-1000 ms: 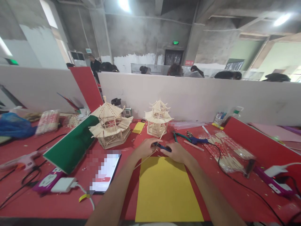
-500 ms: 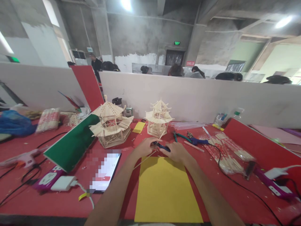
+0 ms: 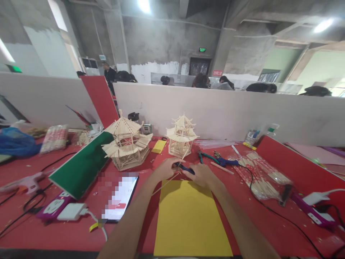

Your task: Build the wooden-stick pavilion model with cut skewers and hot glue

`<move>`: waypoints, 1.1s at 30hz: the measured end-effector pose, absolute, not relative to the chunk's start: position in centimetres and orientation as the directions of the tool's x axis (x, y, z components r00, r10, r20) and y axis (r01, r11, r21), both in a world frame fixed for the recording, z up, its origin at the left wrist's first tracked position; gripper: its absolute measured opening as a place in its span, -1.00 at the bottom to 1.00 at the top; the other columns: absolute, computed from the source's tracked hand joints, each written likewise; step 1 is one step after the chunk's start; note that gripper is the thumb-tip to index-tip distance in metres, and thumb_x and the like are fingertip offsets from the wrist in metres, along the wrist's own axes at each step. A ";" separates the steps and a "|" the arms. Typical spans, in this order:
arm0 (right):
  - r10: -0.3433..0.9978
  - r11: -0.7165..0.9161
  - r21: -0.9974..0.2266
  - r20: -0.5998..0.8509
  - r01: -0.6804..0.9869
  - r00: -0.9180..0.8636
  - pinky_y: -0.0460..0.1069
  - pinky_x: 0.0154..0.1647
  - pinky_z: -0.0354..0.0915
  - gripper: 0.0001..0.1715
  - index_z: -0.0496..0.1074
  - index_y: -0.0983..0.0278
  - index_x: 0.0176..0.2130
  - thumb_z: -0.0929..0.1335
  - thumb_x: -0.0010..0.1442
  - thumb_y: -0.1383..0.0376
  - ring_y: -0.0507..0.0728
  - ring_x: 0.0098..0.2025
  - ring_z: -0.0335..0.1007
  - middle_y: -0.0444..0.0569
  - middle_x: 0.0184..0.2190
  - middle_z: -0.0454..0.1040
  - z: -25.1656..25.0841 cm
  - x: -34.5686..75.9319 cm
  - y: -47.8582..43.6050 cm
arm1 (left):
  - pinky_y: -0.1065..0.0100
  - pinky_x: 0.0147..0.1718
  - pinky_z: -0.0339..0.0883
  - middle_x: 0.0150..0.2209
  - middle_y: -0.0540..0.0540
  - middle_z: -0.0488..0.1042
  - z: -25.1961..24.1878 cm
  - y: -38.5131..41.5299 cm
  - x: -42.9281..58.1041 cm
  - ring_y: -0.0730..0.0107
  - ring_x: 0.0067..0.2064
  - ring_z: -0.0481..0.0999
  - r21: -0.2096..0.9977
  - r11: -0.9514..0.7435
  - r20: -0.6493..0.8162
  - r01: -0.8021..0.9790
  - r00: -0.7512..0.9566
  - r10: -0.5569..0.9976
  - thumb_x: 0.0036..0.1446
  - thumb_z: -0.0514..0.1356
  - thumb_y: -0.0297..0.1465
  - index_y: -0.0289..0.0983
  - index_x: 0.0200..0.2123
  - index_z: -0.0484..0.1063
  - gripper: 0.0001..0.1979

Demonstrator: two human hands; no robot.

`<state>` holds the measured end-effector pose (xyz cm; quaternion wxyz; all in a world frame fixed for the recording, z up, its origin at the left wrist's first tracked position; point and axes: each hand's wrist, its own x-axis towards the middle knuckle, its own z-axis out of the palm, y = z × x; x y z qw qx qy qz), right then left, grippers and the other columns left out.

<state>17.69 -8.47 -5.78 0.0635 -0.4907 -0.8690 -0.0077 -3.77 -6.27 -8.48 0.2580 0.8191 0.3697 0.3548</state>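
Note:
Just beyond the yellow sheet (image 3: 191,219), my right hand (image 3: 201,173) is closed around the dark-blue handles of small pliers (image 3: 188,169). Close to the jaws, my left hand (image 3: 168,168) is closed, its fingertips meeting the pliers' head. A thin wooden stick (image 3: 165,184) slants from under the left hand down toward the left forearm. My fingers partly hide the jaws and the stick's grip point. Behind my hands stands a small stick pavilion (image 3: 182,136), with a larger stick pavilion (image 3: 127,142) to its left.
A phone (image 3: 121,196), green board (image 3: 82,163) and purple power strip (image 3: 55,207) lie left. On the right are teal-handled pliers (image 3: 206,156), a blue glue gun (image 3: 228,162), bagged sticks (image 3: 258,176) and a red board (image 3: 296,162). A white partition (image 3: 229,111) closes off the back.
The camera view has shifted very slightly. My hands and the pliers stay in nearly the same place, and the stick's angle changes a little.

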 end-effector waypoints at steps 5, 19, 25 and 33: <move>0.861 0.505 -0.059 0.107 0.861 -0.498 -0.03 -0.31 0.12 -0.24 0.53 0.29 -0.27 0.06 0.32 -0.17 0.24 -0.25 0.49 0.15 -0.33 0.58 -5.7 17.7 -8.4 | 0.38 -0.12 0.37 -0.04 -0.12 0.54 -8.3 -6.4 -3.8 0.34 -0.12 0.51 0.695 -0.589 0.378 0.413 0.487 0.787 0.08 0.15 -0.56 -0.21 0.07 0.45 -0.54; 0.833 0.554 -0.138 0.109 0.821 -0.543 -0.04 -0.38 0.04 -0.28 0.51 0.25 -0.31 0.07 0.31 -0.18 0.21 -0.30 0.48 0.07 -0.35 0.58 -6.0 18.1 -8.2 | 0.35 -0.09 0.37 -0.07 -0.17 0.53 -7.8 -6.8 -3.9 0.32 -0.09 0.51 0.746 -0.585 0.369 0.319 0.533 0.761 0.14 0.21 -0.40 -0.27 -0.04 0.52 -0.70; 0.832 0.555 -0.230 0.119 0.800 -0.543 -0.05 -0.29 0.13 -0.38 0.47 0.25 -0.14 0.12 0.32 -0.13 0.24 -0.18 0.49 0.08 -0.21 0.58 -6.5 18.1 -7.8 | 0.36 -0.18 0.42 -0.18 -0.16 0.57 -7.5 -7.0 -3.6 0.35 -0.24 0.55 0.859 -0.452 0.301 0.241 0.477 0.826 0.11 0.19 -0.47 -0.33 -0.06 0.51 -0.70; 0.825 0.554 -0.314 0.086 0.771 -0.558 -0.03 -0.15 0.19 -0.49 0.42 0.25 0.02 0.16 0.35 -0.01 0.25 -0.08 0.45 0.11 -0.08 0.54 -7.1 17.9 -7.5 | 0.36 -0.22 0.43 -0.24 -0.14 0.57 -8.0 -6.6 -3.8 0.37 -0.28 0.55 0.887 -0.419 0.292 0.194 0.466 0.835 0.08 0.21 -0.47 -0.34 -0.14 0.53 -0.75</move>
